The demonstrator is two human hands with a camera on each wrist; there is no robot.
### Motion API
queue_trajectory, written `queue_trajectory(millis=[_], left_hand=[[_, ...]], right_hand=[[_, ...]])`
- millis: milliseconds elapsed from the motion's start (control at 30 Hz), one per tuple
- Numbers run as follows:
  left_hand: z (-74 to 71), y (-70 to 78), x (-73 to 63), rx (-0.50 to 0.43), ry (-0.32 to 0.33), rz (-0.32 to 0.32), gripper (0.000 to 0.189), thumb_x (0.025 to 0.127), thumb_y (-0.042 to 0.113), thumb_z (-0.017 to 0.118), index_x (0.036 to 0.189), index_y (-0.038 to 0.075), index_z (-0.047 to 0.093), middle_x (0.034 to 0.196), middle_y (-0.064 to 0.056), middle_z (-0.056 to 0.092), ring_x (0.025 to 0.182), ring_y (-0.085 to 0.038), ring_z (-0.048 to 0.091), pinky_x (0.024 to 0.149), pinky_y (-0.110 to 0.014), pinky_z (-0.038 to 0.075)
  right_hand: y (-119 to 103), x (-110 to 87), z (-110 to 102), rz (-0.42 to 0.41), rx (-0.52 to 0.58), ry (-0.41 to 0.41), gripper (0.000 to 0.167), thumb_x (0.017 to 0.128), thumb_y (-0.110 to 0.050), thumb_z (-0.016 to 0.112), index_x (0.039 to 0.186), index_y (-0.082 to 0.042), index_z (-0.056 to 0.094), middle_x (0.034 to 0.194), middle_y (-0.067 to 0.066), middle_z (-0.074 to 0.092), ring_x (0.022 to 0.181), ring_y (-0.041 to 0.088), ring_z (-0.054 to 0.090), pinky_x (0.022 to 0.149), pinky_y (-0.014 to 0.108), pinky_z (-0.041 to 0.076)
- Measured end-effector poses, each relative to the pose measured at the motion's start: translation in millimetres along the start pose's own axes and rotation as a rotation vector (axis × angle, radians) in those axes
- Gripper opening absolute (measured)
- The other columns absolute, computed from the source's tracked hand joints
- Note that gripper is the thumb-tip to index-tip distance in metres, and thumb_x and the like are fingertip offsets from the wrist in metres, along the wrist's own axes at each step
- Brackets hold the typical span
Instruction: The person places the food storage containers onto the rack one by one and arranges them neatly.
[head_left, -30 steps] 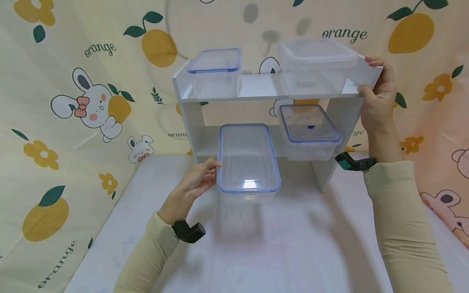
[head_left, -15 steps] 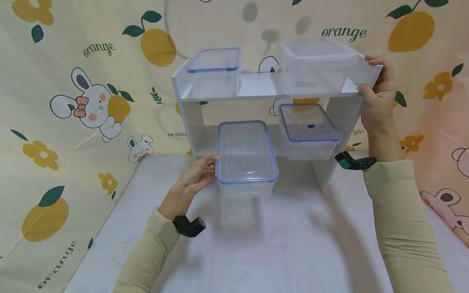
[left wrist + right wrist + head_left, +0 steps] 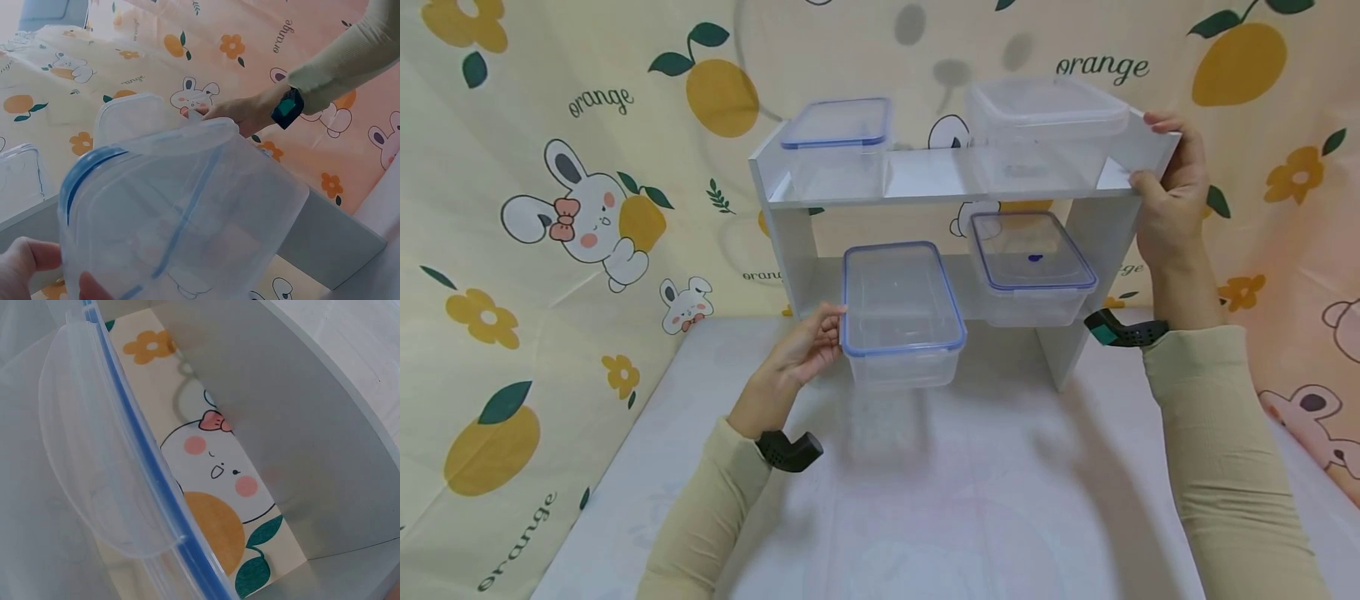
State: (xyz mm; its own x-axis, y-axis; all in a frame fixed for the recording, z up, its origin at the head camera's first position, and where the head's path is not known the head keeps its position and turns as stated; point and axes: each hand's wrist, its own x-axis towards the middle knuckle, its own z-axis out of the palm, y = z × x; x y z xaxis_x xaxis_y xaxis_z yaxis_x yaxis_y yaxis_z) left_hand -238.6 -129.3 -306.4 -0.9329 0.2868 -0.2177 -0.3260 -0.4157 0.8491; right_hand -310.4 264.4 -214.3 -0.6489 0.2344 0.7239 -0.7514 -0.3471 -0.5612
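Note:
My left hand (image 3: pixel 799 352) pinches the left side of a clear lidded food container (image 3: pixel 901 312) with a blue-edged lid, held in front of the lower level of a white shelf (image 3: pixel 820 286). In the left wrist view a thumb and a fingertip (image 3: pixel 94 287) show at the container's (image 3: pixel 181 212) edge. The container looks see-through, with no contents visible. My right hand (image 3: pixel 1176 187) grips the top right end panel of the shelf, thumb in front and fingers behind. Right of the held container, another blue-rimmed container (image 3: pixel 1030 267) sits on the lower level.
Up on the top level stand a blue-lidded container (image 3: pixel 838 154) at left and a larger clear-lidded container (image 3: pixel 1048 137) at right. The table (image 3: pixel 955 508) has a white cover. A printed cloth (image 3: pixel 587 358) hangs behind and to the sides.
My left hand has moved the held container slightly up and away, toward the shelf, and its front has levelled so more of its front wall shows. The right hand stays put.

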Motion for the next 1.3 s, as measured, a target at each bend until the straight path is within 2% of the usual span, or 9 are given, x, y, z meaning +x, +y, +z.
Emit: queue_trajectory(millis=[367, 633, 1067, 1300], left_hand=[[-2.8, 3.5, 5.4, 0.007, -0.003, -0.001, 0.013, 0.097, 0.015, 0.044, 0.098, 0.006, 0.053, 0.084, 0.002, 0.063, 0.078, -0.007, 0.058, 0.072, -0.015, 0.052], [-4.7, 4.7, 10.9, -0.054, 0.016, 0.0, 0.012, 0.098, 0.012, 0.046, 0.097, 0.006, 0.056, 0.082, 0.001, 0.065, 0.077, -0.007, 0.059, 0.073, -0.015, 0.052], [-6.0, 10.6, 22.2, -0.19, 0.102, 0.023, 0.008, 0.097, 0.009, 0.051, 0.099, 0.004, 0.056, 0.089, -0.002, 0.066, 0.084, -0.008, 0.062, 0.076, -0.014, 0.054], [-10.5, 11.6, 29.2, -0.263, 0.082, 0.058, 0.019, 0.098, 0.006, 0.048, 0.087, 0.004, 0.064, 0.088, -0.004, 0.069, 0.085, -0.01, 0.064, 0.078, -0.015, 0.053]], right_hand=[[1, 0.4, -1, 0.001, 0.017, -0.005, 0.047, 0.083, 0.028, 0.039, 0.112, -0.005, 0.055, 0.13, 0.008, 0.051, 0.125, 0.025, 0.043, 0.119, 0.038, 0.035], [2, 0.7, 0, -0.012, 0.009, -0.002, 0.047, 0.082, 0.028, 0.038, 0.112, -0.005, 0.055, 0.13, 0.009, 0.051, 0.126, 0.026, 0.043, 0.118, 0.039, 0.036], [2, 0.7, 0, -0.01, 0.008, 0.005, 0.048, 0.082, 0.028, 0.038, 0.112, -0.005, 0.055, 0.131, 0.008, 0.052, 0.127, 0.026, 0.043, 0.118, 0.038, 0.036], [2, 0.5, 0, -0.009, 0.016, 0.0, 0.048, 0.082, 0.028, 0.038, 0.112, -0.005, 0.055, 0.131, 0.008, 0.051, 0.127, 0.026, 0.042, 0.118, 0.038, 0.035]])
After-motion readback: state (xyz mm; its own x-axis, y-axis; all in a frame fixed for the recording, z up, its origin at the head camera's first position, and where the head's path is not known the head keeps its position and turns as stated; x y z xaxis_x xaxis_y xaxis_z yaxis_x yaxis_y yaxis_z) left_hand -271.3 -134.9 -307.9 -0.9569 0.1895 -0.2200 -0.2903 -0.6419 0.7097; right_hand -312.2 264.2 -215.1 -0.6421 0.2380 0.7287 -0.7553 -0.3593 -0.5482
